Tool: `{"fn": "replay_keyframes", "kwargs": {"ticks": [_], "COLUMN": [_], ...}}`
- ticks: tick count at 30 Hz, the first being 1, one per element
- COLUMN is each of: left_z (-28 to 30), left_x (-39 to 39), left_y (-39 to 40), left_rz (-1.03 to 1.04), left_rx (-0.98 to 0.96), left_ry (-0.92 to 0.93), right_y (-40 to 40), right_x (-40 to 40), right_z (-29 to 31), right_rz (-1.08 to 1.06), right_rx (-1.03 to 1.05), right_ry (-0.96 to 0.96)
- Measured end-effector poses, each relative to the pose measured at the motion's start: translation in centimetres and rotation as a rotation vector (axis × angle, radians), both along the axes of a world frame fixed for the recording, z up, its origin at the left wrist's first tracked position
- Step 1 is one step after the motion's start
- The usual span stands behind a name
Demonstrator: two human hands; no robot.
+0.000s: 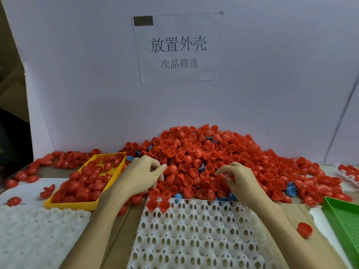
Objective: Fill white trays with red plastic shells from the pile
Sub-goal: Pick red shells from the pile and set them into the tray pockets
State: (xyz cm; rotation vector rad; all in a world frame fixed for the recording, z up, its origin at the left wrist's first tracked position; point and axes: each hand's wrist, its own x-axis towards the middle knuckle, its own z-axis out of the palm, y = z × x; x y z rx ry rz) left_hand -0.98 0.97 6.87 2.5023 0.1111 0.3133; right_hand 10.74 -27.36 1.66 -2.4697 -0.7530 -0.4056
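Two bare hands are seen at the near edge of a large pile of red plastic shells [196, 158], far too many to be counted, heaped against a white board. The left hand [141, 174] is held with fingers curled down onto the shells; whether a shell is held cannot be told. The right hand [238, 180] is seen with fingertips pinched on a red shell at the pile's edge. A few blue shells [291, 189] are mixed in.

Two white trays are in view. In the centre white tray [196, 235], two red shells [158, 204] are seated in the far-left cups; the other cups are unfilled. A second white tray [38, 235] lies to the left. One yellow basket [68, 205] is loaded with loose red shells, and one green basket [347, 220] sits at the right. A single red shell [305, 230] lies on the table beside it. One paper sign [177, 47] is fixed to the board.
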Motion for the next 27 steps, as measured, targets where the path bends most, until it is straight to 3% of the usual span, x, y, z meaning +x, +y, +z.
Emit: {"fn": "replay_keyframes", "kwargs": {"ticks": [7, 10, 13, 19, 24, 27], "left_z": [-0.4, -0.3, -0.4, -0.1, 0.1, -0.2], "left_x": [0.2, 0.4, 0.6, 0.4, 0.1, 0.3], "left_y": [-0.8, -1.9, -3.3, -4.7, -3.8, -4.0], "left_rz": [-0.021, -0.097, -0.206, -0.279, -0.271, -0.261], "left_rx": [-0.013, -0.052, -0.216, -0.532, -0.554, -0.539], "left_ry": [-0.027, -0.092, -0.088, -0.102, -0.106, -0.084], "right_y": [0.2, 0.9, 1.9, 3.4, 3.6, 4.0], "right_x": [-1.1, -2.3, -3.8, -5.2, -5.2, -5.6], "right_z": [2.5, 3.9, 5.0, 5.1, 4.9, 4.5], "right_rz": [0.005, 0.118, 0.262, 0.291, 0.242, 0.208], "right_rx": [0.363, 0.515, 0.619, 0.616, 0.410, 0.300], "right_ry": [-0.013, 0.153, 0.332, 0.457, 0.353, 0.171]}}
